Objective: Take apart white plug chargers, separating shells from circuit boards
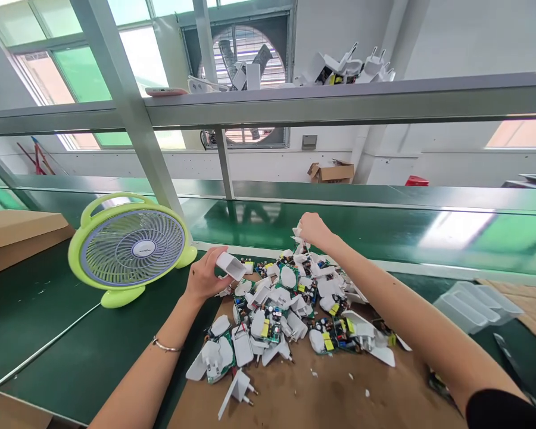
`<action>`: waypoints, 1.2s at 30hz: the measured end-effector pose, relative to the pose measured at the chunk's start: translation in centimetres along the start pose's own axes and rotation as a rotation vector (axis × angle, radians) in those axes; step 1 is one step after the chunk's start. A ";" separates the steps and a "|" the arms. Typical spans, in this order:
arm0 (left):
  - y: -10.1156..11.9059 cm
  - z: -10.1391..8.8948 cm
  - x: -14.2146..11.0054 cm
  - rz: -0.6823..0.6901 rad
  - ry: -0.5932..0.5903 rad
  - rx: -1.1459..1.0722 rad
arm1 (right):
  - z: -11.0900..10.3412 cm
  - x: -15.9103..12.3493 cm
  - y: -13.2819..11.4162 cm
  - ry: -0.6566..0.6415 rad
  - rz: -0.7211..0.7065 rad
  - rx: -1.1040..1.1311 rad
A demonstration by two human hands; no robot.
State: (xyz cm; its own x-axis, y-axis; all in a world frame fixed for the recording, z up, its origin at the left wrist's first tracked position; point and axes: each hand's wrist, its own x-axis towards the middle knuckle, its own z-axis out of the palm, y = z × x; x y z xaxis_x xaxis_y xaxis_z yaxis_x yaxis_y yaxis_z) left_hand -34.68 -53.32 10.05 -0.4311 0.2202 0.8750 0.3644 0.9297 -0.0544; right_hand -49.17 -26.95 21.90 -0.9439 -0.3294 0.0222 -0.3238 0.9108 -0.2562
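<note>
My left hand is closed around a white hollow plastic charger housing, its open end facing right and down, at the left edge of the pile. At the far side of the pile, my right hand is closed with its fingers bent down. A white plastic piece shows at its fingertips, partly hidden by the hand. Between and in front of both hands lies a heap of white charger shells, plug parts and green circuit boards with yellow components. One white plug piece with two pins lies at the near edge.
The heap rests on brown cardboard over a green table. A lime-green fan stands to the left, its cord running forward. A clear divided tray sits at right. Overhead, a metal shelf carries more charger parts and a phone.
</note>
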 end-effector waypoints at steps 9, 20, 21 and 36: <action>0.9 -0.5 0.2 0.006 0.018 -0.046 | -3.8 -9.9 6.6 0.253 -0.100 0.470; 0.7 -0.2 -0.6 -0.010 -0.078 -0.007 | -6.7 -13.0 12.2 -0.053 -0.014 0.114; 0.7 -0.3 -0.6 -0.015 -0.083 0.001 | -7.0 -13.3 12.2 -0.035 0.016 0.090; 0.6 0.0 -0.9 -0.069 -0.085 -0.018 | -6.9 -15.5 11.2 0.102 -0.039 0.139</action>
State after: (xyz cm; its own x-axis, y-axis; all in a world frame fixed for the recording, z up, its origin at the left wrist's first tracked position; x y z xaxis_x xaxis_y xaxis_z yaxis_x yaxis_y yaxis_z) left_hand -34.09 -52.92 9.24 -0.5242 0.1810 0.8322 0.3459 0.9382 0.0138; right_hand -38.63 -9.97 25.33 -0.9347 -0.3306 0.1307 -0.3551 0.8522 -0.3843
